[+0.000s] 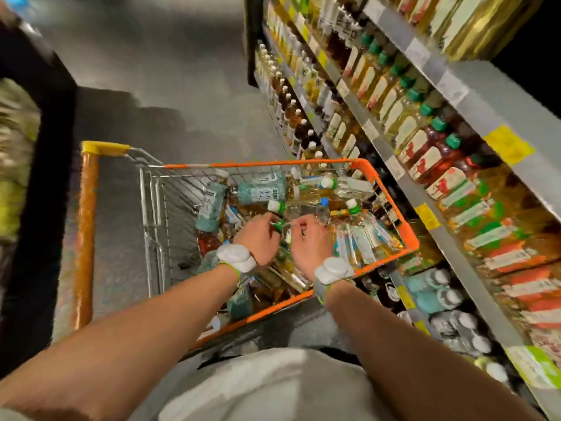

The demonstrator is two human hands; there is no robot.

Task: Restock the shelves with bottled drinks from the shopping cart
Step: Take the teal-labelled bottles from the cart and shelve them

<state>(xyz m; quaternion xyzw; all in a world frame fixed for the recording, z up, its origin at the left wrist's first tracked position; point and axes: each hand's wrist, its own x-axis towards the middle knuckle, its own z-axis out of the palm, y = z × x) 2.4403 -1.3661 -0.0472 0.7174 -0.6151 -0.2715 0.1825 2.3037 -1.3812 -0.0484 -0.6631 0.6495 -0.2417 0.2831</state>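
- Running down the right of the aisle, the shelves point(452, 86) stand packed with rows of tea and juice bottles. I cannot tell from this view where a free slot is.
- Facing them on the left is a dark fixture point(45, 132), well apart from the work and out of the way.
- Parked just beside the shelves, the shopping cart point(391, 202) has its orange rim between the load and the shelf edge.
- Lying loose in the cart, the bottled drinks point(349, 189) are heaped on their sides and cross each other, some with teal labels and some clear with white caps.
- The step in hand looks like picking the next bottle out of this heap; none has left the cart.
- The left hand point(258, 241) reaches down into the middle of the heap, with its fingers curled round the neck of a green-capped bottle point(278, 225).
- The right hand point(309, 244) sits close beside it with its fingers bent down into the bottles. Blur hides whether it holds anything.
- The next move probably calls for drawing the bottle up and free of its neighbours. It then has to clear the rim and turn upright for the shelf.
- Overlapping bottles may shift or roll as one is pulled out.
- White wrist bands point(236, 258) sit on both forearms and block nothing.
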